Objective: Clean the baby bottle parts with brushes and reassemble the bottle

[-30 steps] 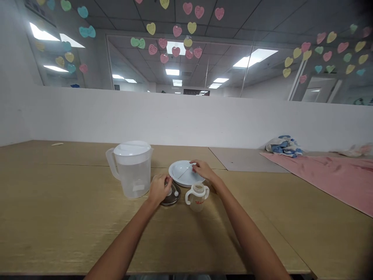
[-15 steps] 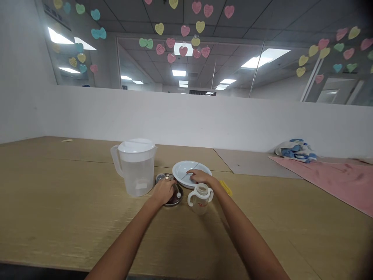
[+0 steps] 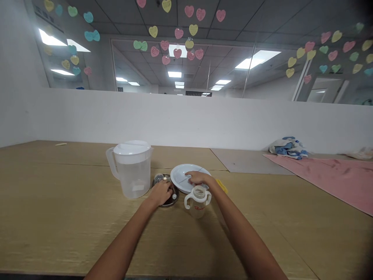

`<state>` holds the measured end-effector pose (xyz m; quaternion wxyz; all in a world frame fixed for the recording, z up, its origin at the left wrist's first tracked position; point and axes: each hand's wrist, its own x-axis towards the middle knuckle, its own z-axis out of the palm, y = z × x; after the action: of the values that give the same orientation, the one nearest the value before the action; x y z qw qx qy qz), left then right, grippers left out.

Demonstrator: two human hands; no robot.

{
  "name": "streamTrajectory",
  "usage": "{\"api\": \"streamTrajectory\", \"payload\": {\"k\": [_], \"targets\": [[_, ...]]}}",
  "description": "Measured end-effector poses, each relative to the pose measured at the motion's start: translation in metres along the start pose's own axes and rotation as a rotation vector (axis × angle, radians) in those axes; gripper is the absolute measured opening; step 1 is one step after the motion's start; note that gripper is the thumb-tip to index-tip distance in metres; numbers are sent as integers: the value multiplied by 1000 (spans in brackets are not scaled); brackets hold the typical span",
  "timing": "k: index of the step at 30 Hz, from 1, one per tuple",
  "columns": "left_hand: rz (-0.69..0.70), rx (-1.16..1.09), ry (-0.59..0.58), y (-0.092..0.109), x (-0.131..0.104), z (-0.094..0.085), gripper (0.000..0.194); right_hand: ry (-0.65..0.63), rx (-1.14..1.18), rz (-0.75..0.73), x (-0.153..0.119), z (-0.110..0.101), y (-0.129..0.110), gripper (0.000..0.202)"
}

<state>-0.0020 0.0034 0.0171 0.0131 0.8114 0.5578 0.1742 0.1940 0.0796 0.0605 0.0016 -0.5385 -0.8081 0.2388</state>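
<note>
My left hand (image 3: 160, 192) reaches into a round metal tray (image 3: 168, 204), its fingers bent down and closed over small parts there. What they pinch is hidden. A small white ball-shaped piece (image 3: 174, 196) shows by the fingertips, and a clear rounded cap (image 3: 159, 178) lies behind the hand. My right hand (image 3: 198, 178) is over a white divided plate (image 3: 178, 175), index finger stretched out across it and nothing visible in its grasp. Just in front of that hand stands a lidless clear baby bottle (image 3: 198, 210) with two white handles.
A lidded translucent pitcher (image 3: 135, 175) stands left of the tray. Something yellow (image 3: 222, 186) lies beyond my right forearm. Toward the back right are a pink cloth (image 3: 326, 175), a crumpled blue-and-white cloth (image 3: 288, 148) and a grey mat (image 3: 247, 161). A white wall (image 3: 175, 120) bounds the table.
The whole view has shifted a little, moving the table objects slightly left. My left hand has drawn slightly lower within the tray; my right hand stays over the plate.
</note>
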Motion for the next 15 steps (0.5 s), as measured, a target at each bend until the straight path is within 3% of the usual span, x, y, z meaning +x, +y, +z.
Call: {"api": "streamTrajectory", "payload": {"k": [5, 9, 15], "targets": [[-37, 81, 10, -1, 0, 4, 32, 14, -23, 78, -2, -1, 5, 37], [-28, 139, 26, -5, 2, 7, 32, 67, -29, 110, -8, -5, 5, 29], [5, 209, 47, -5, 5, 10, 29, 305, -9, 65, -11, -15, 0, 23]]}}
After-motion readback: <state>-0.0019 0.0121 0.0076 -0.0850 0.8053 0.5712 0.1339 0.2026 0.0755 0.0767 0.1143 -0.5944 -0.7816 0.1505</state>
